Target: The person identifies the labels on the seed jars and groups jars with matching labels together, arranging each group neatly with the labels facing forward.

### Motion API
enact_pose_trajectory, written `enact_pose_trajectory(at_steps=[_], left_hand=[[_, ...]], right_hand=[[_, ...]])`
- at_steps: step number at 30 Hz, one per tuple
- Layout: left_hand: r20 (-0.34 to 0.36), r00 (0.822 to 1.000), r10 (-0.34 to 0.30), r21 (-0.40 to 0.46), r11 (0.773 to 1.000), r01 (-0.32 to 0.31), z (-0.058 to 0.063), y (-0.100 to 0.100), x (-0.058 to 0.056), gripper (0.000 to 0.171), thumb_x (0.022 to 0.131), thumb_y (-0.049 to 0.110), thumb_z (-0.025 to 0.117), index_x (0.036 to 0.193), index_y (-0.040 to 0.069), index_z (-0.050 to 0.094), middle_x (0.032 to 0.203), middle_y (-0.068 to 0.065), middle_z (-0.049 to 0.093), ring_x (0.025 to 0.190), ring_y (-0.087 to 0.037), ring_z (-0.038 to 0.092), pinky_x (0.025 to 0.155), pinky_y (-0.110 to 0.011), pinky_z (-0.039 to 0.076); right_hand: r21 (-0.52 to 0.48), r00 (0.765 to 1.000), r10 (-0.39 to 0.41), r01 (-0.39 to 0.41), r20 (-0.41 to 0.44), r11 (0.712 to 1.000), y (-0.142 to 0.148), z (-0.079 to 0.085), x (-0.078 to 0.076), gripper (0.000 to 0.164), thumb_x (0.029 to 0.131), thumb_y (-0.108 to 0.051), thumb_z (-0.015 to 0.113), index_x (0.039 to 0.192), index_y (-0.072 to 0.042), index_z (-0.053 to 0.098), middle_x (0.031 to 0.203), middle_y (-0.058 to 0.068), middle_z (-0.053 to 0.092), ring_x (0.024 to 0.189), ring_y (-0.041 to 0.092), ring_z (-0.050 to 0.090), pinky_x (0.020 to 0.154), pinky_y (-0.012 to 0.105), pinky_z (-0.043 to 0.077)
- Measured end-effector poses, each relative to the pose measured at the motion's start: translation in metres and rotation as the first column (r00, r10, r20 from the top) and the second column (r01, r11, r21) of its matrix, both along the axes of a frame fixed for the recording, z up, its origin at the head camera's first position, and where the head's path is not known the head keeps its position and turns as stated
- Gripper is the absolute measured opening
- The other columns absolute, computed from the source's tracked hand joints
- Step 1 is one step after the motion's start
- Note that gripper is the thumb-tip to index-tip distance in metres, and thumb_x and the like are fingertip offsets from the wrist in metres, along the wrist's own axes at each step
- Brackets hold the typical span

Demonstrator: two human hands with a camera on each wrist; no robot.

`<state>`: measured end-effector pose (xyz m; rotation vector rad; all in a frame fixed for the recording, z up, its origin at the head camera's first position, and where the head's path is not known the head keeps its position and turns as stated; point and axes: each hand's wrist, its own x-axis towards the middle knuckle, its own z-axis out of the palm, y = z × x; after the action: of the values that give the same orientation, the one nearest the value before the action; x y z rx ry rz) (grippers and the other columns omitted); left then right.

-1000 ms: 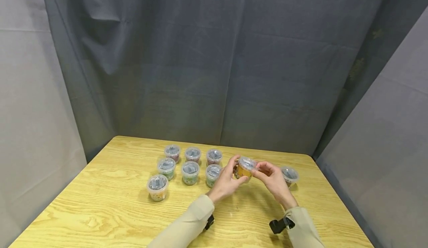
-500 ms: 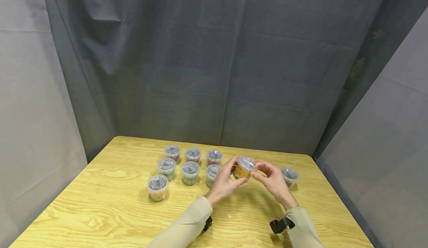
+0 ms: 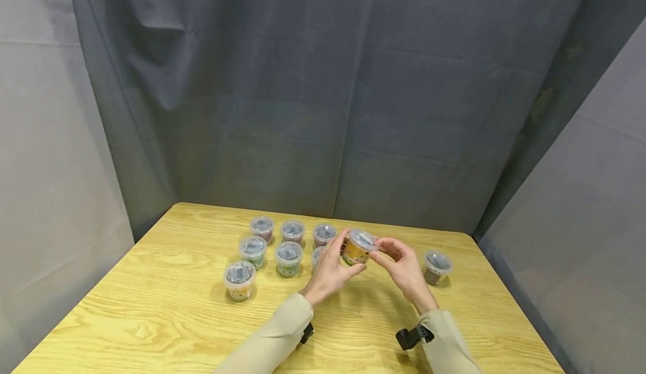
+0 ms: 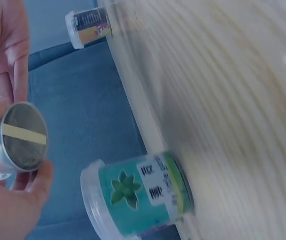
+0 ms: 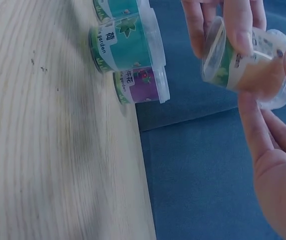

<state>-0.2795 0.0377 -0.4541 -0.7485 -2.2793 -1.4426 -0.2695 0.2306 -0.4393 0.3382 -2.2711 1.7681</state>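
Note:
Above the table, both hands hold a small clear-lidded plastic cup (image 3: pixel 356 253) with a yellow-orange label, tilted. My left hand (image 3: pixel 329 276) grips its body, thumb toward me and fingers around the far side. At the lid's right edge, my right hand (image 3: pixel 404 271) pinches the cup with thumb and fingers. The left wrist view shows the grey cup base (image 4: pixel 27 150) with a pale strip across it. In the right wrist view, fingers of both hands surround the cup's label (image 5: pixel 260 75).
Similar cups stand in rows left of the hands: purple (image 3: pixel 262 229) at the back, green (image 3: pixel 289 262) in the middle, one yellow-orange (image 3: pixel 239 283) in front. A lone cup (image 3: pixel 437 267) stands right on the wooden table (image 3: pixel 151 306). A grey curtain (image 3: pixel 262 110) hangs behind.
Both hands have shifted slightly left and up with the cup. It leans more now, showing more of its yellow-orange label. The standing cups stay in place.

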Motion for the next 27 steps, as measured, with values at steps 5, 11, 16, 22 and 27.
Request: enact_pose_trajectory(at_steps=[5, 11, 16, 22, 27], left_hand=[[0.017, 0.998, -0.064, 0.039, 0.997, 0.063, -0.001, -0.011, -0.002, 0.081, 0.084, 0.019, 0.079, 0.151, 0.02, 0.033, 0.128, -0.007, 0.061, 0.115, -0.018, 0.061, 0.097, -0.031, 0.053], [0.01, 0.998, -0.058, -0.031, 0.998, 0.058, 0.0, -0.021, -0.002, 0.087, 0.081, 0.019, 0.082, 0.151, 0.022, 0.031, 0.128, -0.006, 0.061, 0.114, -0.019, 0.062, 0.095, -0.032, 0.054], [0.011, 0.999, -0.043, -0.077, 0.996, 0.044, 0.001, -0.032, 0.001, 0.091, 0.079, 0.017, 0.083, 0.152, 0.024, 0.029, 0.132, -0.01, 0.059, 0.115, -0.022, 0.061, 0.095, -0.038, 0.055], [0.003, 0.999, -0.032, -0.128, 0.991, 0.033, 0.0, -0.048, 0.0, 0.084, 0.082, 0.019, 0.081, 0.152, 0.021, 0.034, 0.132, -0.012, 0.061, 0.113, -0.024, 0.063, 0.093, -0.041, 0.055], [0.019, 0.998, -0.053, -0.132, 0.99, 0.055, 0.002, -0.059, -0.001, 0.08, 0.084, 0.021, 0.079, 0.152, 0.015, 0.037, 0.127, -0.01, 0.065, 0.109, -0.023, 0.065, 0.091, -0.041, 0.056]], right_hand=[[0.0, 0.998, 0.06, -0.06, -0.03, 0.998, -0.004, 0.0, -0.005, 0.031, 0.09, -0.011, 0.071, 0.115, 0.005, 0.061, 0.126, 0.025, 0.062, 0.104, 0.001, 0.063, 0.086, 0.019, 0.054], [0.008, 0.997, 0.063, -0.062, -0.046, 0.998, -0.012, -0.001, -0.008, 0.029, 0.088, -0.012, 0.073, 0.111, 0.004, 0.063, 0.123, 0.023, 0.063, 0.102, 0.001, 0.063, 0.087, 0.018, 0.054], [0.037, 0.996, 0.089, -0.088, -0.029, 0.995, -0.022, 0.004, -0.003, 0.028, 0.089, -0.013, 0.072, 0.111, 0.002, 0.063, 0.128, 0.019, 0.062, 0.115, 0.019, 0.062, 0.095, 0.029, 0.055], [0.089, 0.988, 0.13, -0.123, -0.081, 0.988, -0.033, -0.002, -0.006, 0.019, 0.089, -0.013, 0.072, 0.104, -0.004, 0.065, 0.129, 0.017, 0.063, 0.12, 0.035, 0.059, 0.095, 0.035, 0.056], [0.095, 0.986, 0.142, -0.133, -0.092, 0.987, -0.04, -0.005, -0.007, 0.018, 0.088, -0.012, 0.072, 0.103, -0.005, 0.066, 0.133, 0.018, 0.06, 0.122, 0.036, 0.058, 0.094, 0.033, 0.056]])
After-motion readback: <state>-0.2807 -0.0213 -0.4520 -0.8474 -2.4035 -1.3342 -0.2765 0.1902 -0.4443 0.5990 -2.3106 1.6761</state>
